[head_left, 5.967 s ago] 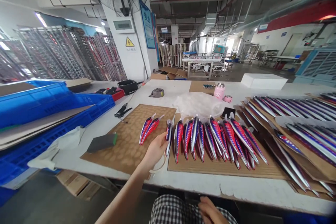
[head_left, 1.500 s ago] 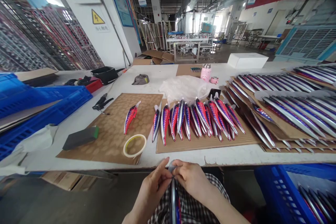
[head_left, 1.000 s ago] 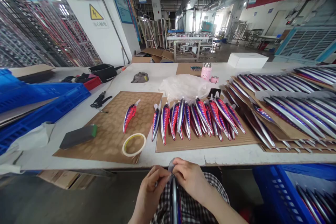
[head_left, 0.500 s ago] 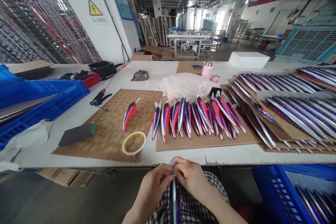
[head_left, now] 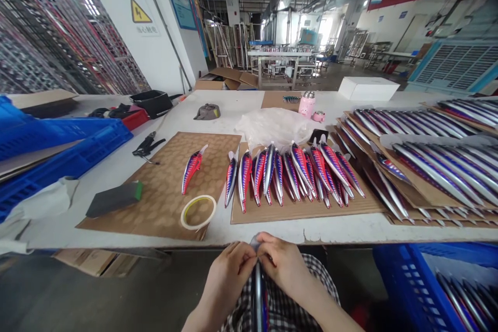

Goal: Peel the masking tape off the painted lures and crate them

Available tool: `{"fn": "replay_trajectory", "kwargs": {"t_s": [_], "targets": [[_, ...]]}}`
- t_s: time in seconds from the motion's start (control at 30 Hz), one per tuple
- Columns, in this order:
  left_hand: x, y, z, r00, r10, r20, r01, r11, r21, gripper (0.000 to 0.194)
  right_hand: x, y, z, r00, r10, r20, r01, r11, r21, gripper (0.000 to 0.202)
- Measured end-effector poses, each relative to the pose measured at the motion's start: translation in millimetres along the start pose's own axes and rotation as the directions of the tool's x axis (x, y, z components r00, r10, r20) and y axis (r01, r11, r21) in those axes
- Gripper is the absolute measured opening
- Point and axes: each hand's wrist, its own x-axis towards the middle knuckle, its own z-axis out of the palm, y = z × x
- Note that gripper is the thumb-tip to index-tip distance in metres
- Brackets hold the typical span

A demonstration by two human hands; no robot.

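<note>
Below the table's front edge, a silver and purple fishing lure [head_left: 257, 295] lies lengthwise over my lap. My left hand [head_left: 233, 264] pinches it at its far end, thumb against bent fingers. From the other side my right hand [head_left: 280, 262] is closed on the same end, where a bit of clear lip shows above the fingertips. The fingers hide just what they grip there. Beyond my hands, several red, purple and silver lures [head_left: 299, 171] lie side by side on cardboard [head_left: 272, 215]. A single lure [head_left: 192, 170] rests on the left cardboard sheet [head_left: 163, 187].
On the left sheet are a tape roll [head_left: 198, 212] and a grey block [head_left: 114, 199]; pliers [head_left: 148, 145] lie behind. Stacked cardboard layers [head_left: 428, 187] with lures stand at right. Blue crates [head_left: 412, 280] flank me. A plastic bag [head_left: 276, 125] and pink bottle [head_left: 307, 105] sit farther back.
My left hand's fingers have curled in slightly more at the lure's end. The right hand and the lures on the table stay practically where they were.
</note>
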Motion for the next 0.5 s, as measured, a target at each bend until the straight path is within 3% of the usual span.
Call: {"fn": "replay_trajectory", "kwargs": {"t_s": [0.17, 0.33, 0.5], "targets": [[-1, -8, 5.4, 0.994, 0.088, -0.059, -0.093, 0.993, -0.079, 0.016, -3, 0, 6, 0.999, -0.014, -0.038, 0.014, 1.0, 0.007, 0.022], [-3, -12, 13.8, 0.973, -0.013, -0.232, -0.006, 0.997, -0.083, 0.012, -4, -1, 7, 0.998, -0.018, -0.054, 0.017, 1.0, -0.004, 0.022], [-8, -13, 14.8, 0.988, 0.083, -0.132, -0.104, 0.982, -0.159, 0.012, -6, 0, 10, 0.997, 0.029, -0.075, -0.027, 0.999, 0.035, 0.02]]}}
